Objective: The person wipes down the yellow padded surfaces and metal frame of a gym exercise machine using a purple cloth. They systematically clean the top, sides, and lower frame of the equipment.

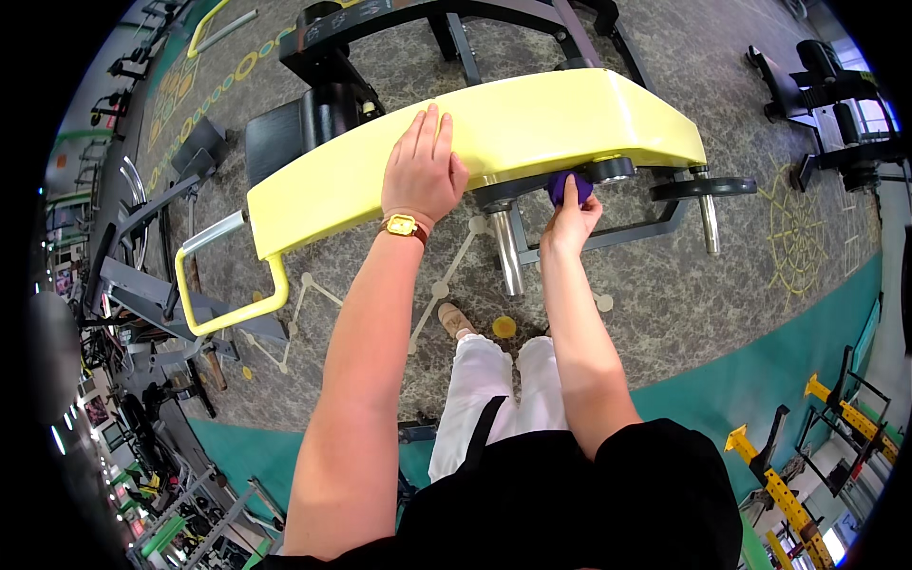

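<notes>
My left hand [425, 171] lies flat on the upper face of a yellow weight-machine lever arm [534, 117], fingers extended, with a watch [402, 226] on its wrist. A bunched purple cloth [563, 191] is pinched in my right hand [572, 222], just below the lever's near edge. Right of the cloth is a round black fitting [610, 170] on the lever's underside. A chrome weight peg [507, 249] projects towards me from beneath the lever, between my forearms. How much of the cloth touches the machine is hidden by my fingers.
The lever's bent yellow handle [235, 313] sticks out at left. A black weight plate [702, 188] sits on a second peg [709, 224] at right. Behind the lever are a black padded seat [274, 139] and dark frame bars. Yellow rack uprights [776, 491] stand at lower right.
</notes>
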`<state>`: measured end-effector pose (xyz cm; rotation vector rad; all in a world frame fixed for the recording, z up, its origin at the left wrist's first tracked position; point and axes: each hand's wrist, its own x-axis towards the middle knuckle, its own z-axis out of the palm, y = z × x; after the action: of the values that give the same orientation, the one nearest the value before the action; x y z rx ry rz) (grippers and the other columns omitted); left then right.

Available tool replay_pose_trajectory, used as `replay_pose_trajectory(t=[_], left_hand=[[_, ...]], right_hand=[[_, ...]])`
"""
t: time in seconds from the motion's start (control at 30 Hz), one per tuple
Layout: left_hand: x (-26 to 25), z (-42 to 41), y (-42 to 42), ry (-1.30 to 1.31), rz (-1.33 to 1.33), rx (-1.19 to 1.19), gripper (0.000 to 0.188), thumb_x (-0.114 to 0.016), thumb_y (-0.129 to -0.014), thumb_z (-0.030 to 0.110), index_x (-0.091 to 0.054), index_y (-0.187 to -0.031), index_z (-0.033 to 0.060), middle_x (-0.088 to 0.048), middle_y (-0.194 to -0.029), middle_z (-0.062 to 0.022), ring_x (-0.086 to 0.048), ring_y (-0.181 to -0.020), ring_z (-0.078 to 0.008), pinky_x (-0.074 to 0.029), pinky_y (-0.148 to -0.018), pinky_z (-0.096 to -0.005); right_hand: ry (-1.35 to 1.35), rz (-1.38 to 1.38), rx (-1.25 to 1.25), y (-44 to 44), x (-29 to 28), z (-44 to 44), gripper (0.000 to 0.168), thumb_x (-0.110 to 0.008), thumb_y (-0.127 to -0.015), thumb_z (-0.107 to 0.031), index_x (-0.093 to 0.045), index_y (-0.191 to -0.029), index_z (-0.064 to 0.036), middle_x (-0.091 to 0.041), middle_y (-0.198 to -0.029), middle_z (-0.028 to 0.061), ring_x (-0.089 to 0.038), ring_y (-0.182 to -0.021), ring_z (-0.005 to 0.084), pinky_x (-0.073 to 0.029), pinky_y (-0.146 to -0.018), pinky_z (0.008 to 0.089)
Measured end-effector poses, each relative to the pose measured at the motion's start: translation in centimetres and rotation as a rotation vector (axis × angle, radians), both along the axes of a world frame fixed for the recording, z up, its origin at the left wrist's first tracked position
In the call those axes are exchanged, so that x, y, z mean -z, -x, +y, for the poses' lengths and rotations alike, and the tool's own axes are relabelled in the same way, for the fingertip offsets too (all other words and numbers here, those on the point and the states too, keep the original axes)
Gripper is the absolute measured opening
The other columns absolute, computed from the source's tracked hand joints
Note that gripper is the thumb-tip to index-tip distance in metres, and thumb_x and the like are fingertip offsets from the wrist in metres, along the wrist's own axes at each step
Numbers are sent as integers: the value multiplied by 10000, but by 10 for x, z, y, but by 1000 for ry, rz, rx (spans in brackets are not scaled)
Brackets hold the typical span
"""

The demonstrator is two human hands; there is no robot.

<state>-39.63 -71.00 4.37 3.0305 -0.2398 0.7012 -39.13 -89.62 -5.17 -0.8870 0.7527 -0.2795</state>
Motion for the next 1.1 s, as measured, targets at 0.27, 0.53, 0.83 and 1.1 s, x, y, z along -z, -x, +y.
replay_pose_trajectory(t=[0.27,0.53,0.83,1.1], left_hand=[[-1,-2,1,18,5,4,485,-484,-866,215,-524,-1308,17,-498,-1386,-158,-491,-1253,-294,-405,-1030,-394],[2,0,3,31,-4,-1,483,-493,-862,209,-523,-1305,17,-501,-1382,-160,-491,-1256,-286,-404,-1030,-388],[2,0,2,12,4,-8,491,-487,-857,212,-523,-1304,13,-502,-1380,-165,-490,-1259,-290,-403,-1031,-389],[1,0,1,13,-8,-3,486,-483,-859,211,-529,-1300,12,-503,-1379,-165,-493,-1256,-289,-404,-1032,-384]], right_hand=[[135,100,-45,-9,87,7,316,-742,-854,-147,-436,-921,-106,-567,-933,19,-531,-827,117,-454,-781,261],[-65,184,-79,29,85,-39,258,-684,-876,-115,-445,-968,-82,-585,-975,52,-590,-829,150,-502,-711,271],[74,-104,-149,-25,2,-80,330,-505,-992,-204,-392,-1288,-113,-520,-1171,57,-531,-973,152,-447,-801,310],[-123,-6,-192,-36,54,-84,400,-472,-1004,-197,-347,-1377,-122,-501,-1277,78,-526,-1087,183,-449,-887,326]])
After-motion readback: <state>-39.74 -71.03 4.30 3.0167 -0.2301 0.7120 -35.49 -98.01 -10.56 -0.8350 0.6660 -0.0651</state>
